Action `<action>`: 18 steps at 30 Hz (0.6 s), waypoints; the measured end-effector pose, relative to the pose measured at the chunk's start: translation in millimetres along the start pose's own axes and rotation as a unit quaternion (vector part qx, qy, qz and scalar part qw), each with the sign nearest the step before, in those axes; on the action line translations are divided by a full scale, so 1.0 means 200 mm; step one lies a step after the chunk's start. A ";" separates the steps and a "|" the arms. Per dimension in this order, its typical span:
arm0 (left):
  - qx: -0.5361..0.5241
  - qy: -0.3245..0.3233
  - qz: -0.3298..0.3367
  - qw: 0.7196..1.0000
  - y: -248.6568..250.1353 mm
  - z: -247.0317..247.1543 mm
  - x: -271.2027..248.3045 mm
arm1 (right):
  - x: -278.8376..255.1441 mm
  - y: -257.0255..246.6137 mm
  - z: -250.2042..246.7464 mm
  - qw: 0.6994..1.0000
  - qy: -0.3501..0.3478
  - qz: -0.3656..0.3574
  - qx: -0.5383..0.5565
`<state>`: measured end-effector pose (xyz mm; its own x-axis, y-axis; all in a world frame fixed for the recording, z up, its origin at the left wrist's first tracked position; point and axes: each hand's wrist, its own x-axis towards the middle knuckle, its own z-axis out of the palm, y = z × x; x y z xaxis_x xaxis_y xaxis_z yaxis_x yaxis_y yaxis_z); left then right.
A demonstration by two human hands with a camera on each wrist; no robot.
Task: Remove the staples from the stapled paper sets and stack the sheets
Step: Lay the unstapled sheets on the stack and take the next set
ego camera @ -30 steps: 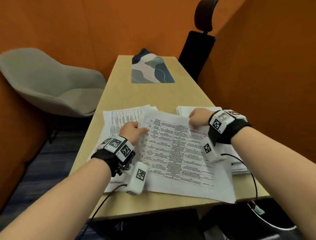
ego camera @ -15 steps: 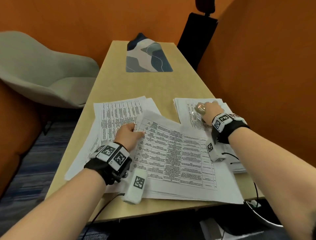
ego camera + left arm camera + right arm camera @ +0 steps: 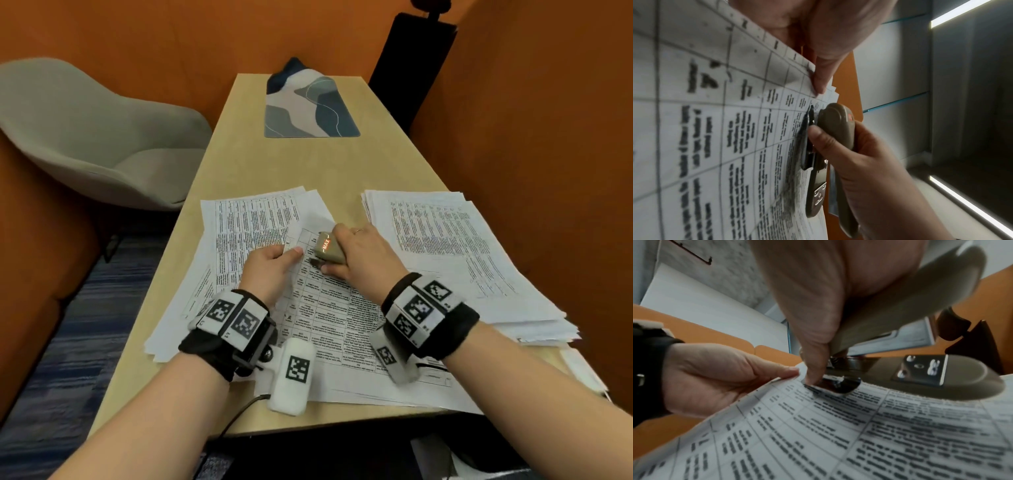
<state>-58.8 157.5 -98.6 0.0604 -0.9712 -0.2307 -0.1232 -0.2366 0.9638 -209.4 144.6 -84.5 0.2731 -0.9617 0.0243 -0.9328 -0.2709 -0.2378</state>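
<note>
A stapled paper set [image 3: 329, 308] printed with a table lies in the middle of the wooden table [image 3: 308, 164]. My left hand [image 3: 289, 253] pinches its far left corner between thumb and fingers; the left wrist view shows that corner lifted a little [image 3: 813, 84]. My right hand [image 3: 337, 260] grips a beige stapler [image 3: 327, 246] marked MAX. The stapler's dark metal tip [image 3: 840, 386] rests on the sheet just beside the pinched corner. The staple itself is hidden under the tip and my fingers [image 3: 813, 369].
Loose printed sheets [image 3: 253, 219] lie spread at the left, and a thicker stack [image 3: 445, 240] lies at the right. A patterned mat [image 3: 308, 106] sits at the table's far end. A grey chair [image 3: 102, 137] stands left, a black chair [image 3: 411, 61] behind.
My right hand picked the stapler up off the right stack and brought it left to the paper set's corner. My left hand kept its hold on that corner.
</note>
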 end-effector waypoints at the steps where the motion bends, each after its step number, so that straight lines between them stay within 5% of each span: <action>1: -0.005 -0.003 -0.001 1.000 0.00 0.00 0.00 | 0.00 -0.01 0.01 1.000 0.010 0.002 0.003; 18: -0.128 -0.025 -0.077 0.989 -0.01 0.00 -0.02 | -0.03 -0.05 -0.01 0.992 0.096 -0.082 -0.028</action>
<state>-58.8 161.8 -100.4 0.0099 -0.9262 -0.3768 0.1383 -0.3720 0.9179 -202.0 153.9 -79.4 0.3774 -0.8935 0.2432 -0.8927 -0.4209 -0.1612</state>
